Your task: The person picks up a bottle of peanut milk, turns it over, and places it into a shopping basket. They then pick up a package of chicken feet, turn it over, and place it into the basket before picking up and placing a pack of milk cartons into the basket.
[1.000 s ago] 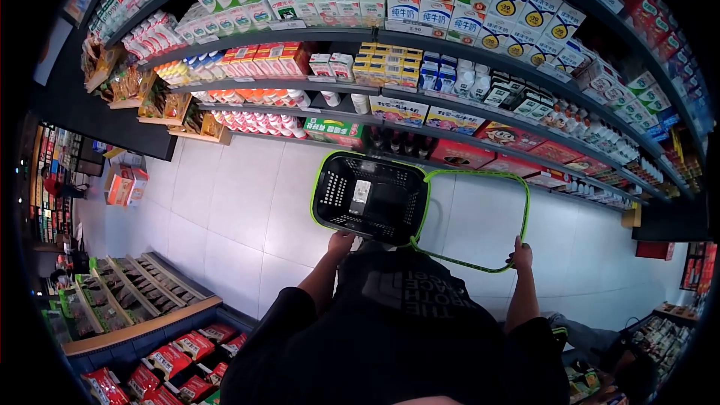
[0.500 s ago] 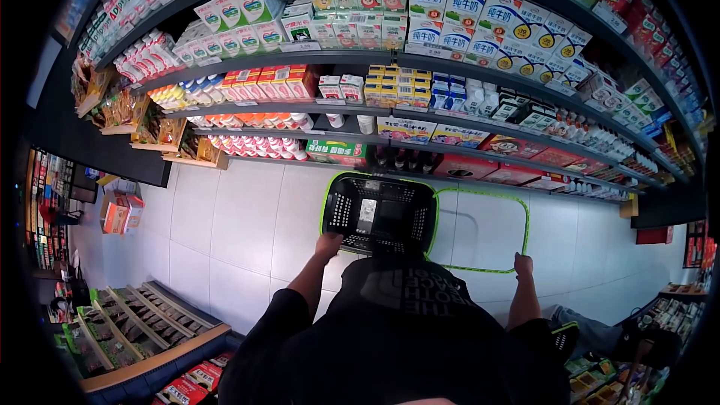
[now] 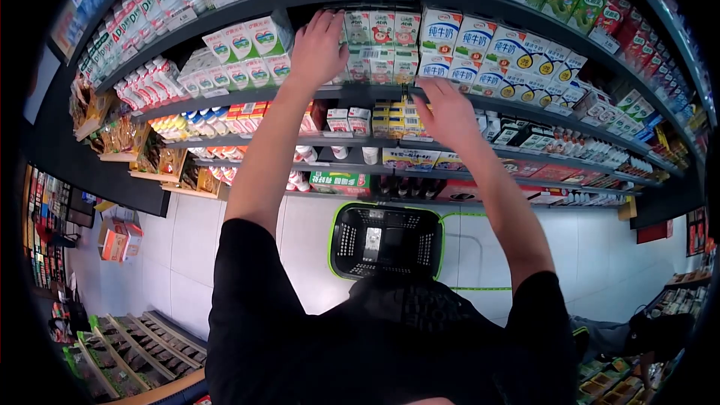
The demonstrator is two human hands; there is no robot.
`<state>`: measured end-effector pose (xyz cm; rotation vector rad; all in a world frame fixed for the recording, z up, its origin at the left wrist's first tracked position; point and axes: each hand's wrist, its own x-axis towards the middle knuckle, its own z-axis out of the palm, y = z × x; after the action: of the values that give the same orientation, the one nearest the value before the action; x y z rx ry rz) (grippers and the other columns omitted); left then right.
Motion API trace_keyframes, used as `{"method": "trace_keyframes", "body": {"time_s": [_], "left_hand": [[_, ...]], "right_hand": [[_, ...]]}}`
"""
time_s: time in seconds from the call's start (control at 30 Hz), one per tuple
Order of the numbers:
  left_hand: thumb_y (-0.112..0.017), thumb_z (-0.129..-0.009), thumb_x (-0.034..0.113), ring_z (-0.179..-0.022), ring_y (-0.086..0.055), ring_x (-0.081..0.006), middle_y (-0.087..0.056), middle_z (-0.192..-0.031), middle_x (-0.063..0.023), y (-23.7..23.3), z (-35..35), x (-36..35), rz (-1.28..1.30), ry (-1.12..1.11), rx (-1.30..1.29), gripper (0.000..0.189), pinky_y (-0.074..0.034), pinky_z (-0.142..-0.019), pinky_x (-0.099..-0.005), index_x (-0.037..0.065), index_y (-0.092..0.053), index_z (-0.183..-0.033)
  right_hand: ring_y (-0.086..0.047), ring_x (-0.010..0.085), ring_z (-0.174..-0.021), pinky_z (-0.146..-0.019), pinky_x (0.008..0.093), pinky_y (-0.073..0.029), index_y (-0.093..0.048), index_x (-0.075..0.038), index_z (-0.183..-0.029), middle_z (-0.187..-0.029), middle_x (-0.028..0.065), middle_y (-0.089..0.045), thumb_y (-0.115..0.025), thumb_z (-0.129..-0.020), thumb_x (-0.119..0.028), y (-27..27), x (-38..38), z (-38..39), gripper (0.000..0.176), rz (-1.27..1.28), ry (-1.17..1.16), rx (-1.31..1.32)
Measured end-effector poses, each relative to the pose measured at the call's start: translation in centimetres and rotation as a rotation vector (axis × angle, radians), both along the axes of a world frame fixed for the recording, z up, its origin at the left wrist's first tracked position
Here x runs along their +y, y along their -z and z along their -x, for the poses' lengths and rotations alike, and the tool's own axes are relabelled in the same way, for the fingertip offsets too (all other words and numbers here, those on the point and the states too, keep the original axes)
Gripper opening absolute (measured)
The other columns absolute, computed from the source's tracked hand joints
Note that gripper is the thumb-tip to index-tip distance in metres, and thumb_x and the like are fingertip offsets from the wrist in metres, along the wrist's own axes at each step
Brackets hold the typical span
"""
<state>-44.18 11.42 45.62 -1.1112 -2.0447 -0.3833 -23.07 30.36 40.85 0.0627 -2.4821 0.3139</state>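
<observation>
My left hand (image 3: 321,49) reaches up to a shelf, its fingers stretched over the left end of a stack of small white-and-green drink cartons (image 3: 381,30). Whether the fingertips touch the cartons is hard to tell. In front of the shelf edge, below the blue-and-white milk cartons (image 3: 465,37), my right hand (image 3: 450,114) is held with fingers extended and nothing in it. Down on the floor between my arms stands a black shopping basket (image 3: 345,244) with a bright green rim. No goods are visible inside it.
A thin green outline (image 3: 480,289) runs along the floor right of the basket. Cardboard boxes (image 3: 120,240) stand at the left. A slatted display (image 3: 139,345) is at lower left. A person's dark clothing (image 3: 660,337) shows at lower right. Shelves of drinks span the front.
Both hands have risen from floor level, the left from the basket's near corner and the right from the green outline, up to the shelves. The view has shifted slightly, bringing the shelves closer.
</observation>
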Motion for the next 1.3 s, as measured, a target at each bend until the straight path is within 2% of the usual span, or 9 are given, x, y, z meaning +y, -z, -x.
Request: {"method": "trace_keyframes", "body": {"time_s": [0.27, 0.4, 0.8, 1.0, 1.07, 1.13, 1.2, 1.27, 1.3], "left_hand": [[-0.069, -0.073, 0.022, -0.122, -0.046, -0.0297, -0.051, -0.13, -0.0128, -0.2, 2.6, 1.7, 0.085, -0.098, -0.155, 0.064, -0.039, -0.099, -0.0481, 0.004, -0.047, -0.131], [-0.069, -0.071, 0.018, -0.117, -0.048, -0.0294, -0.053, -0.126, -0.0113, 0.3, 2.7, 1.1, 0.016, -0.057, -0.073, 0.061, -0.041, -0.096, -0.0454, 0.006, -0.05, -0.128], [-0.071, -0.069, 0.007, -0.109, -0.051, -0.028, -0.055, -0.111, -0.008, 0.4, 0.8, -1.6, -0.103, 0.113, -0.101, 0.038, -0.041, -0.088, -0.0419, 0.01, -0.063, -0.106], [-0.075, -0.063, 0.003, -0.113, -0.052, -0.0297, -0.056, -0.114, -0.0085, -2.0, -6.9, -6.4, -0.256, 0.244, -0.065, 0.044, -0.041, -0.091, -0.0418, 0.01, -0.063, -0.105], [-0.081, -0.06, 0.01, -0.112, -0.055, -0.0314, -0.056, -0.12, -0.0139, -1.8, -10.4, -8.6, -0.385, 0.406, -0.222, 0.046, -0.044, -0.094, -0.0412, 0.007, -0.062, -0.103], [-0.084, -0.06, 0.012, -0.106, -0.057, -0.0277, -0.058, -0.115, -0.0117, -0.3, -13.7, -11.0, -0.465, 0.578, -0.405, 0.051, -0.048, -0.087, -0.0378, 0.007, -0.061, -0.105], [-0.084, -0.062, 0.016, -0.104, -0.058, -0.023, -0.058, -0.115, -0.0099, 4.5, -17.6, -11.2, -0.771, 0.816, -1.188, 0.053, -0.047, -0.088, -0.0371, 0.006, -0.06, -0.109], [-0.072, -0.072, 0.009, -0.106, -0.055, -0.018, -0.057, -0.114, -0.0078, 10.1, -20.2, -11.7, -0.692, 0.886, -1.574, 0.046, -0.046, -0.09, -0.0347, 0.003, -0.055, -0.115], [-0.069, -0.078, 0.011, -0.102, -0.057, -0.0178, -0.058, -0.113, -0.0089, 12.5, -23.4, -11.6, -0.901, 0.756, -1.837, 0.043, -0.047, -0.089, -0.0325, 0.003, -0.054, -0.117]], "right_hand": [[-0.054, 0.0283, -0.114, -0.087, 0.0364, -0.052, -0.049, 0.0, -0.124, -0.124, 0.0127, -0.053, -0.059, -0.083, -0.012, -6.1, -2.0, 12.1, 0.045, -0.397, 0.172, 0.07], [-0.056, 0.0274, -0.109, -0.077, 0.0342, -0.056, -0.055, 0.001, -0.115, -0.119, 0.0133, -0.054, -0.061, -0.078, -0.009, -6.5, -2.6, 13.8, 0.039, -0.352, 0.347, -0.116], [-0.054, 0.0243, -0.104, -0.07, 0.0334, -0.057, -0.059, -0.004, -0.108, -0.106, 0.0071, -0.056, -0.069, -0.072, -0.008, -6.9, -3.5, 10.2, 0.038, -0.481, 0.327, -0.079], [-0.053, 0.0264, -0.101, -0.092, 0.0477, -0.045, -0.06, -0.008, -0.104, -0.106, 0.0068, -0.056, -0.072, -0.067, -0.011, -8.9, -4.6, 1.3, 0.039, -0.367, 0.083, 0.143], [-0.053, 0.0268, -0.103, -0.098, 0.0541, -0.037, -0.061, -0.01, -0.107, -0.108, 0.0062, -0.056, -0.076, -0.066, -0.014, -9.7, -4.7, -3.2, 0.044, -0.335, -0.034, 0.217], [-0.057, 0.0277, -0.095, -0.091, 0.044, -0.043, -0.063, -0.008, -0.102, -0.102, 0.0088, -0.061, -0.08, -0.065, -0.015, -9.1, -4.5, -7.1, 0.042, -0.01, -0.217, 0.163], [-0.062, 0.0282, -0.086, -0.081, 0.0389, -0.049, -0.064, -0.005, -0.097, -0.096, 0.0112, -0.063, -0.082, -0.065, -0.014, -7.5, -5.7, -10.7, 0.038, 0.297, -0.307, 0.008], [-0.064, 0.0239, -0.082, -0.071, 0.0333, -0.052, -0.065, -0.003, -0.092, -0.092, 0.0118, -0.065, -0.083, -0.067, -0.014, -5.0, -6.5, -13.3, 0.033, 0.436, -0.333, -0.121], [-0.064, 0.0209, -0.083, -0.071, 0.031, -0.051, -0.065, -0.002, -0.091, -0.091, 0.0105, -0.065, -0.081, -0.069, -0.013, -2.7, -6.9, -14.8, 0.029, 0.649, -0.241, -0.22]]}}
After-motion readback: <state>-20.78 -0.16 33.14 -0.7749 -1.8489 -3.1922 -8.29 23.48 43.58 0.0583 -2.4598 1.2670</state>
